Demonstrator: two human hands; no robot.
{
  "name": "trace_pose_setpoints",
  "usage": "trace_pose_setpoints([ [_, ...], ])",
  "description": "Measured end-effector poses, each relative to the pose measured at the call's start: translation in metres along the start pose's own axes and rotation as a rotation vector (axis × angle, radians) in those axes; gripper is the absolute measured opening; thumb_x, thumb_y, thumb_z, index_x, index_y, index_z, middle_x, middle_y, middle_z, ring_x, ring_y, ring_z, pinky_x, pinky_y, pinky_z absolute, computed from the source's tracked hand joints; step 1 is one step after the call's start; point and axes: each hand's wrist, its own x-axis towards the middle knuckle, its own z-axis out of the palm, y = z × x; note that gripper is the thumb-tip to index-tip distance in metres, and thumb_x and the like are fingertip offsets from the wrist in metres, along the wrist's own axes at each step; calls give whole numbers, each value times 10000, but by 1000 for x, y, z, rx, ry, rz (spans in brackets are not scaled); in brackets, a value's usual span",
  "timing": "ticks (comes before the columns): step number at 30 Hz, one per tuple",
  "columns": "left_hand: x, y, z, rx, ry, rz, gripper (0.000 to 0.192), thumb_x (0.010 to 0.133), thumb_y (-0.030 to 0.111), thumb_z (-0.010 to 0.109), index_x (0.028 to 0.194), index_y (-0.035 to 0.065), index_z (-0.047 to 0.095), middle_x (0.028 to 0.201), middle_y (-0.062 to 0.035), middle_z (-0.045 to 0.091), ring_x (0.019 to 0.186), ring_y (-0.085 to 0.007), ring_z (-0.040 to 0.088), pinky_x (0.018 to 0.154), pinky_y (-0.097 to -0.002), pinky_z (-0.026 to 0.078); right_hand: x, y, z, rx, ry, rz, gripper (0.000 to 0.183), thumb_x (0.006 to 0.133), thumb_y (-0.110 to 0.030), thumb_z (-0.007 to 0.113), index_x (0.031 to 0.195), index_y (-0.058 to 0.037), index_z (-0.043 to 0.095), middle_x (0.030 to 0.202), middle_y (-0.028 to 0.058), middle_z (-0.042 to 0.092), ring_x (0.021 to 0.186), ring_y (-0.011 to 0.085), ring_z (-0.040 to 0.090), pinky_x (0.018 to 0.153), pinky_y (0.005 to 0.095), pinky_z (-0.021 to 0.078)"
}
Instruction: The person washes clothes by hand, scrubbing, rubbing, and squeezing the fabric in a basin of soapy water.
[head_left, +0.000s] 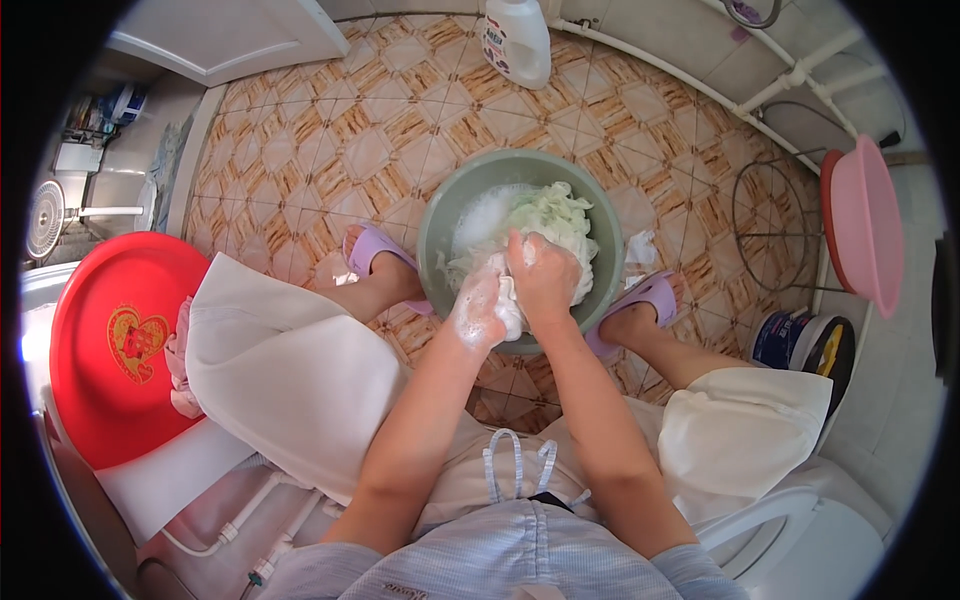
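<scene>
A grey-green plastic basin (436, 217) stands on the tiled floor between my feet. White soap suds (487, 217) and wet white and pale green cloth (559, 210) lie in it. My left hand (480, 300), coated in suds, grips a bunched part of the white cloth. Against it, my right hand (546, 274) is closed on the same cloth, with foam on its knuckles. Both hands are over the near half of the basin. The palms and most fingertips are hidden.
A white detergent bottle (517, 45) stands beyond the basin. At the left is a red basin (97, 360) beside pink cloth (180, 367). Pink basin (877, 225), wire rack (772, 236) and bucket (784, 337) are at the right. White pipes (660, 67) run along the wall.
</scene>
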Motion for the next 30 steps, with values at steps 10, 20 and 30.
trace_pose_setpoints([
  [10,0,5,29,82,202,-65,216,901,219,462,1042,73,534,786,-18,534,709,-139,535,615,-259,462,12,10,-10,144,-44,166,318,802,-270,573,553,-76,534,468,85,520,439,260,539,451,375,422],
  [20,-4,11,34,9,242,-5,181,915,198,436,974,53,527,845,-52,560,766,-170,558,671,-284,481,-3,-1,-1,83,46,77,341,828,-275,523,573,-49,543,516,154,521,490,346,523,474,420,404],
  [30,5,18,29,-40,292,-137,160,885,190,488,911,42,540,741,-46,571,655,-178,561,610,-310,484,-3,8,5,-6,-39,55,274,792,-281,554,611,-76,570,537,95,547,485,267,552,461,375,427],
])
